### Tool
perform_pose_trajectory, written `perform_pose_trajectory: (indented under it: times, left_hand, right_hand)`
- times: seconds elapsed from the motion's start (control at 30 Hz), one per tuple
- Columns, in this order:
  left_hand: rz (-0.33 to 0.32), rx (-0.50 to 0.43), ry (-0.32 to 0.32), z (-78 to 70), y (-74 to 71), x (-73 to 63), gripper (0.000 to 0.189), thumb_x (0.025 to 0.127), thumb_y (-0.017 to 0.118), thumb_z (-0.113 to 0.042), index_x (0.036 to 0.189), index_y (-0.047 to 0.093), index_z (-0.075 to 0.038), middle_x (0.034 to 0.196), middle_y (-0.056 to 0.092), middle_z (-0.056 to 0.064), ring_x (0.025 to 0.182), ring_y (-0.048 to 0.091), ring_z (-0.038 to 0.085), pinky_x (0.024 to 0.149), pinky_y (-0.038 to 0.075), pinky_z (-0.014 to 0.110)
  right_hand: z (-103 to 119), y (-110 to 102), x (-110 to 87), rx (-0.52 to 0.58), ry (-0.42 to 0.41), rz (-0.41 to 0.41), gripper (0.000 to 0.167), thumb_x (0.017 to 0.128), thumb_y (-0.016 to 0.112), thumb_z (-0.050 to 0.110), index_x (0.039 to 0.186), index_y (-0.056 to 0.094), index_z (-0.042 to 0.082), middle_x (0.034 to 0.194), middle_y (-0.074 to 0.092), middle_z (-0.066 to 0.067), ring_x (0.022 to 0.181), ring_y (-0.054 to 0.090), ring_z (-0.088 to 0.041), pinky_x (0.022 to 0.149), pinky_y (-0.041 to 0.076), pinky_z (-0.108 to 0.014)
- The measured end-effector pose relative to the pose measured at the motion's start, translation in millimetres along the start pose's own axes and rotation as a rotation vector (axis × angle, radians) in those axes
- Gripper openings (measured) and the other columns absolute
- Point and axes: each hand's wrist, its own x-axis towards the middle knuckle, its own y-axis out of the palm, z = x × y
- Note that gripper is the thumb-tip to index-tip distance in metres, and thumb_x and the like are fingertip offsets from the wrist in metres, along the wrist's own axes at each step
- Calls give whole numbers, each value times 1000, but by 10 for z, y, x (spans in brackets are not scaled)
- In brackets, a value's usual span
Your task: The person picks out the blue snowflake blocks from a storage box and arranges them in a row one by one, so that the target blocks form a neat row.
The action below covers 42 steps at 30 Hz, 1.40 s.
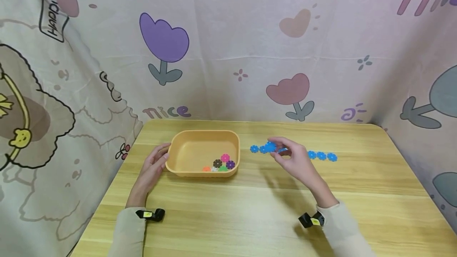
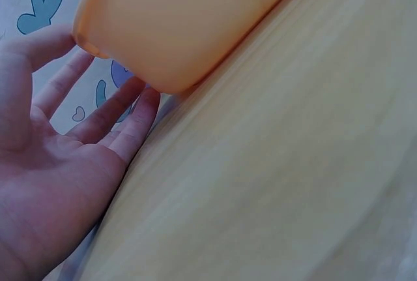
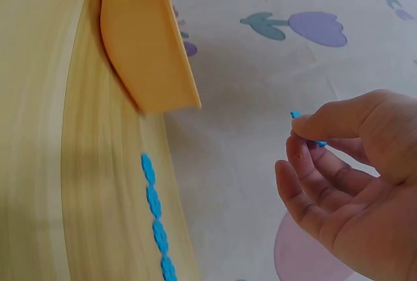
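Note:
On the left of the table is an orange-yellow plastic basin with several notched plastic discs in pink, brown, purple, green, white and orange inside. My left hand holds the basin's left end, thumb at the rim and fingers along the outer wall. My right hand pinches a blue snowflake disc between thumb and fingertips, raised above the table. That disc is mostly covered by the fingers in the right wrist view. Below it runs a row of blue snowflake discs, partly hidden behind the hand.
The wooden table reaches back to a printed cloth with flowers and hearts, which also hangs at both sides. The row of blue discs extends from near the basin's right side.

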Motion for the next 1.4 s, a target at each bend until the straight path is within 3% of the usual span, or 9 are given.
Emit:
perform_pose_trajectory:
  times: [0.37,0.73,1.17,1.4]
  left_hand:
    - [13,-8,10,26,13,1,47,110,45,-7,155,34,3,154,36,30,131,53,24,99,53,28]
    - [16,-11,6,19,23,0,47,110,45,-7,156,34,1,156,34,28,133,52,24,100,53,28]
    - [10,-15,15,1,20,13,47,110,45,-6,155,35,2,152,44,17,131,53,19,99,53,27]
    - [-4,-17,11,7,20,14,48,110,45,-5,155,33,4,152,43,19,131,53,19,101,52,27]
  right_hand:
    - [-141,-344,-186,-70,49,-52,41,90,77,0,129,69,9,102,70,-4,93,65,-13,79,59,-23]
    - [-333,-692,-265,-86,55,-169,40,89,77,-4,129,68,-1,102,68,-16,93,61,-6,78,55,-11]
    - [-669,-1064,-374,-186,194,-251,38,95,73,5,132,65,-2,114,67,-20,95,57,4,79,49,-4]
    - [-908,-1230,-486,-188,247,-254,39,97,71,9,134,63,-4,119,64,-21,96,56,5,80,47,-2]
